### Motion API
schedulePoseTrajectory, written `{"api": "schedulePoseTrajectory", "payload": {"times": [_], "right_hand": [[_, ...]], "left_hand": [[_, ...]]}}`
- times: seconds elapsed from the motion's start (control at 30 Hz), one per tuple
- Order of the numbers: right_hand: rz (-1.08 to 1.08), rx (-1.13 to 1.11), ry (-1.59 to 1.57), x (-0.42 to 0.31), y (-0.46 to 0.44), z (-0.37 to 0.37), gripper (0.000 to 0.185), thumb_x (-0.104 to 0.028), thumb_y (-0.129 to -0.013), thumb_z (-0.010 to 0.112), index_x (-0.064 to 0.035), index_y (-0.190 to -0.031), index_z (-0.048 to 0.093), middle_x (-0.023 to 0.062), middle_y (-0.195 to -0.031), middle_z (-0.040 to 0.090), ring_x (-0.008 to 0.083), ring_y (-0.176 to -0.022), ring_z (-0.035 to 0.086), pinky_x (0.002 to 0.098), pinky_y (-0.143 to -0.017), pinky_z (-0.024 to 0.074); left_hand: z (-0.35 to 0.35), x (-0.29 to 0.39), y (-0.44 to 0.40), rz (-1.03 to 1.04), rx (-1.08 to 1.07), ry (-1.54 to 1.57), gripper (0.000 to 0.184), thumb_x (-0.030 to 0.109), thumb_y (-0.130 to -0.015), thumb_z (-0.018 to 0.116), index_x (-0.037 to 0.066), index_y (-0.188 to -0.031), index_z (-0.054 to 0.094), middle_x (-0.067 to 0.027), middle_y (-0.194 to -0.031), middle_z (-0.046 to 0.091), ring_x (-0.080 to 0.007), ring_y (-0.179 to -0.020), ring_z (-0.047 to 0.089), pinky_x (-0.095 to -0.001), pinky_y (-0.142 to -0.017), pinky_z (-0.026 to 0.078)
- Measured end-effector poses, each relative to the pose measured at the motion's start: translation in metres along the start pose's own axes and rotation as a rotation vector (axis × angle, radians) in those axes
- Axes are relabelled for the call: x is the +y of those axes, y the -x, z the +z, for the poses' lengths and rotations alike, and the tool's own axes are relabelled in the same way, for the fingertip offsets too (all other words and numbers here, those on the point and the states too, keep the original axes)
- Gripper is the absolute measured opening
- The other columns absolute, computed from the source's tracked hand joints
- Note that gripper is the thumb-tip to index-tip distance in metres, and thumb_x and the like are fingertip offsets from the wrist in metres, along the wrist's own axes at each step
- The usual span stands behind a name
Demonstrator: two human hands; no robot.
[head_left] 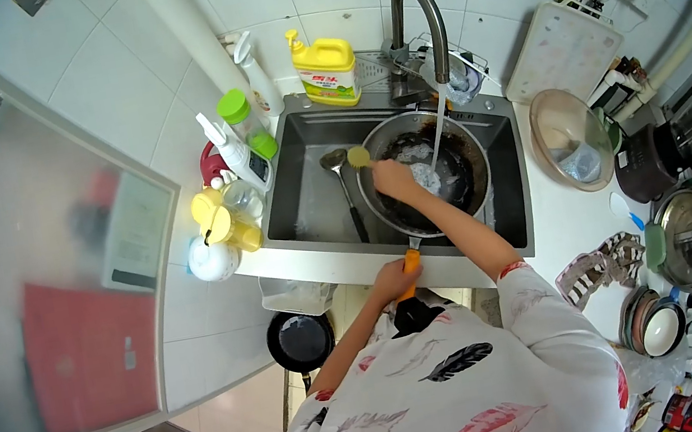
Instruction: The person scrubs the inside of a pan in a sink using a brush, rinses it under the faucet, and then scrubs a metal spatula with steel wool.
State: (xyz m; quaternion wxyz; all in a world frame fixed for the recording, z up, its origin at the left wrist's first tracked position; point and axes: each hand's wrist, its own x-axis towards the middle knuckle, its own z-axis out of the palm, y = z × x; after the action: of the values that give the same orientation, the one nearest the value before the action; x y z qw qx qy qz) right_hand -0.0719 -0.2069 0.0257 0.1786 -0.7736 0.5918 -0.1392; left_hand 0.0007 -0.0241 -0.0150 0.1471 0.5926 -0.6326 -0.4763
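Into the washing now, on the head view, at a dark grey rectangular sink [303,194]! Busy, by the look of it, with scrubbing and rinsing a round metal pan with a blackened inside [457,179], set mouth-up in the sink's right half, close to the back edge. Right under a running stream from a dark grey gooseneck tap [436,36], straight down beside pale suds [424,174].

Firm at the near end: clamped with the left hand [401,280] around the pan's long orange handle [411,259], just outside the sink's front edge. Over the pan with the right hand [396,178], curled, seemingly, around a tan round-ended scrubbing tool [358,157]; mostly hidden by the fist.

Most needed next, at a guess: steadiness at the handle and a reach toward the dark right side of the inside.

And pointing handle-first across the front edge, with a long axis running back toward the tap, leaning slightly rightward at the far end. Sharing the sink, on the left, with a black-handled metal ladle [353,208], laid bowl-end toward the back edge.
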Motion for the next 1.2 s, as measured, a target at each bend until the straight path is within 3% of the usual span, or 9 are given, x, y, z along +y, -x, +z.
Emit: {"api": "schedulePoseTrajectory", "payload": {"times": [0.13,0.27,0.37,0.43,0.63,0.8,1.0,1.07,1.2], "right_hand": [[-0.192,-0.102,0.199,-0.018,0.040,0.005,0.016,-0.013,-0.071,0.051,-0.0027,-0.071,0.063,0.0161,-0.069,0.062,0.0300,-0.064,0.062,0.0389,-0.058,0.0496],[-0.252,-0.100,0.266,-0.024,0.052,0.000,0.015,-0.012,-0.071,0.050,-0.0039,-0.071,0.063,0.0140,-0.067,0.062,0.0273,-0.063,0.063,0.0377,-0.056,0.0497],[-0.188,-0.036,0.256,-0.015,0.027,0.004,0.015,-0.011,-0.073,0.049,-0.0041,-0.073,0.062,0.0141,-0.069,0.062,0.0275,-0.065,0.063,0.0375,-0.056,0.0499],[-0.132,-0.016,0.262,-0.003,0.003,0.011,0.019,-0.012,-0.073,0.050,-0.0043,-0.086,0.060,0.0135,-0.071,0.062,0.0282,-0.064,0.062,0.0380,-0.058,0.0494],[0.047,0.087,0.219,0.026,-0.040,0.001,0.018,-0.011,-0.073,0.049,-0.0040,-0.084,0.061,0.0155,-0.074,0.062,0.0303,-0.067,0.062,0.0394,-0.059,0.0495],[0.086,0.028,0.174,0.024,-0.038,-0.007,0.019,-0.010,-0.076,0.046,-0.0040,-0.081,0.063,0.0164,-0.078,0.063,0.0299,-0.071,0.063,0.0396,-0.063,0.0500],[-0.163,-0.013,0.156,0.001,0.018,0.005,0.016,-0.009,-0.073,0.048,-0.0037,-0.079,0.062,0.0165,-0.073,0.062,0.0308,-0.066,0.062,0.0394,-0.058,0.0499],[-0.242,-0.055,0.184,0.000,0.041,0.009,0.024,-0.012,-0.076,0.046,-0.0075,-0.096,0.058,0.0160,-0.064,0.059,0.0310,-0.058,0.060,0.0405,-0.051,0.0478],[-0.287,-0.091,0.178,0.000,0.091,0.005,0.026,-0.014,-0.076,0.048,-0.0086,-0.099,0.057,0.0147,-0.063,0.059,0.0287,-0.057,0.060,0.0391,-0.049,0.0473]], "left_hand": [[0.001,-0.002,0.000,0.004,0.002,0.019,0.047,0.045,-0.075,0.054,-0.002,-0.083,0.059,-0.0202,-0.078,0.061,-0.0347,-0.073,0.058,-0.0405,-0.067,0.045],[0.002,-0.003,0.000,0.000,0.011,0.022,0.047,0.044,-0.075,0.053,-0.002,-0.082,0.059,-0.0205,-0.077,0.060,-0.0353,-0.073,0.058,-0.0412,-0.067,0.045],[0.003,-0.005,0.000,0.013,0.018,0.012,0.047,0.044,-0.076,0.053,-0.002,-0.082,0.059,-0.0209,-0.076,0.060,-0.0358,-0.073,0.058,-0.0417,-0.066,0.045],[0.006,-0.009,-0.003,0.025,0.045,-0.032,0.043,0.041,-0.076,0.056,-0.002,-0.082,0.060,-0.0187,-0.072,0.060,-0.0322,-0.067,0.059,-0.0385,-0.062,0.045],[0.001,-0.002,0.001,0.004,0.028,-0.005,0.048,0.045,-0.075,0.053,-0.003,-0.081,0.059,-0.0213,-0.076,0.060,-0.0358,-0.073,0.058,-0.0415,-0.066,0.045],[0.003,-0.001,0.000,-0.023,0.011,-0.002,0.048,0.045,-0.075,0.053,-0.002,-0.081,0.060,-0.0206,-0.076,0.060,-0.0352,-0.072,0.058,-0.0410,-0.066,0.045],[0.003,-0.005,0.000,-0.003,0.011,0.050,0.047,0.044,-0.075,0.053,-0.002,-0.082,0.060,-0.0198,-0.075,0.061,-0.0347,-0.071,0.058,-0.0403,-0.066,0.045],[0.000,0.000,0.002,-0.002,0.016,0.030,0.046,0.044,-0.075,0.054,-0.002,-0.082,0.060,-0.0196,-0.074,0.061,-0.0346,-0.071,0.059,-0.0402,-0.065,0.045],[0.003,-0.003,0.001,0.019,0.037,0.039,0.042,0.040,-0.075,0.056,-0.002,-0.083,0.059,-0.0187,-0.075,0.061,-0.0334,-0.070,0.059,-0.0394,-0.064,0.045]]}}
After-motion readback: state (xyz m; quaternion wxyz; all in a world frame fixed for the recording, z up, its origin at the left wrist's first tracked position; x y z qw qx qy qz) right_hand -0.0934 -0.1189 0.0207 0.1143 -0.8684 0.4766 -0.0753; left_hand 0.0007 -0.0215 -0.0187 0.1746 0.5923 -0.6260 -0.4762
